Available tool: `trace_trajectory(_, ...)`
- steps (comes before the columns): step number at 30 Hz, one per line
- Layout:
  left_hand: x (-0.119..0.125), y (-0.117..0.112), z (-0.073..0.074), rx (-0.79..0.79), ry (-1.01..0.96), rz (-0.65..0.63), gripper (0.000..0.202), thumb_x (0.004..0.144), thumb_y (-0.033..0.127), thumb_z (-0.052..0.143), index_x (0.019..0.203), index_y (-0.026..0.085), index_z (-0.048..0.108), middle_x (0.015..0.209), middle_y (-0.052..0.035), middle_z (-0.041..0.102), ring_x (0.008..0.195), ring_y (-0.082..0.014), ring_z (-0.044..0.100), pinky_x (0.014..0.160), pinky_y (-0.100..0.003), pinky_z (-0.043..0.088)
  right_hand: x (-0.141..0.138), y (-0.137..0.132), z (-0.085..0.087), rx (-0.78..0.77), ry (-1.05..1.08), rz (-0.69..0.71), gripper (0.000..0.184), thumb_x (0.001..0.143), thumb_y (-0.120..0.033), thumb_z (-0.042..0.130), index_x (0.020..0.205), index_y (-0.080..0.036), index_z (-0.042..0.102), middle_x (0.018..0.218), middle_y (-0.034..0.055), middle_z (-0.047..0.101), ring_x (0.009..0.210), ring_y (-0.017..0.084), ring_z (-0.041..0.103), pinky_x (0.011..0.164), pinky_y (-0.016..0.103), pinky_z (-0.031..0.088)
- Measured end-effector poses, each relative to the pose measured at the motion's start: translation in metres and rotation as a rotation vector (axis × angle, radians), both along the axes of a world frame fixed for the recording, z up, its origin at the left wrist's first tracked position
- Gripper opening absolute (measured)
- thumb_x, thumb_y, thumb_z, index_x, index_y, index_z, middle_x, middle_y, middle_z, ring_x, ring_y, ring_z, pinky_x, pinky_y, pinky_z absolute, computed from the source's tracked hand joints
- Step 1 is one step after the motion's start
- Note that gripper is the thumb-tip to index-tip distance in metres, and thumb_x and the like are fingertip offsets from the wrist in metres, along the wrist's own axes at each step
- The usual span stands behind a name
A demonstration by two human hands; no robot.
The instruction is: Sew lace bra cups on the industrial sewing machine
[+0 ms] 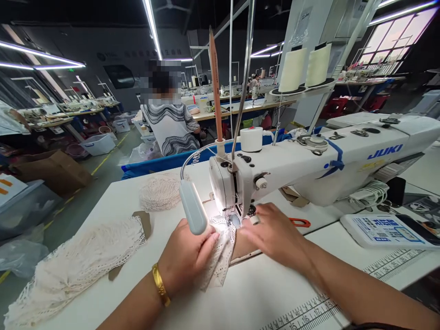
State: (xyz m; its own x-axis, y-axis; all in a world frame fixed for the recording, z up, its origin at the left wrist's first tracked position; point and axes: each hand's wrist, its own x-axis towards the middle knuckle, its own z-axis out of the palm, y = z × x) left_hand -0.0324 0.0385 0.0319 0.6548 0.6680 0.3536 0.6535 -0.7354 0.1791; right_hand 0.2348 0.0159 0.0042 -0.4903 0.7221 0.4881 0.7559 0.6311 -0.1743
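Note:
A white JUKI sewing machine point(295, 160) stands on the table, its needle area lit by a small grey lamp point(193, 208). Under the machine head lies a strip of cream eyelet lace fabric point(220, 256), its lower end hanging toward me. My left hand point(190, 250), with a gold bracelet at the wrist, pinches the fabric's left edge just before the presser foot. On the other side, my right hand point(275, 233) rests flat by the needle, thumb and fingers apart, the thumb close to the fabric's right edge. Some of its fingertips are hidden behind the machine head.
A long pile of cream lace point(92, 261) lies at the left, with a smaller lace bundle point(160, 191) behind it. Orange thread snips point(299, 222) sit right of my right hand. A white plastic case point(381, 231) lies farther right. Ahead, a person point(168, 123) sits facing away.

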Motion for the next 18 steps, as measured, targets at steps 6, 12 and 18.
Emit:
trace_trajectory(6,0.0,0.008,-0.014,0.071,-0.05,-0.043,0.03,0.101,0.018,0.046,0.107,0.02,0.075,0.109,-0.0134,0.068,0.097,-0.0289,0.063,0.077,-0.041,0.054,-0.006,-0.008,0.005,-0.177,0.084,0.319,0.019,0.109,-0.036,0.059,0.106,-0.021,0.07,0.109,0.0051,0.073,0.1,0.023,0.06,0.089,0.037,0.042)
trace_trajectory(12,0.008,-0.005,-0.014,-0.12,-0.073,-0.061,0.024,0.1,0.023,0.054,0.094,0.021,0.077,0.115,-0.0124,0.065,0.102,-0.0291,0.063,0.083,-0.047,0.056,0.012,0.007,0.004,-0.093,-0.135,-0.089,0.025,0.104,-0.02,0.062,0.079,-0.019,0.064,0.087,0.0067,0.072,0.095,0.029,0.061,0.087,0.043,0.04)
trace_trajectory(18,0.018,-0.016,-0.009,-0.239,-0.062,-0.229,0.018,0.1,0.028,0.061,0.109,0.023,0.075,0.117,-0.0088,0.071,0.104,-0.0286,0.064,0.084,-0.044,0.056,0.011,0.001,0.006,-0.061,0.026,0.112,0.027,0.105,-0.019,0.052,0.08,-0.02,0.061,0.082,0.0048,0.067,0.085,0.024,0.056,0.083,0.037,0.044)
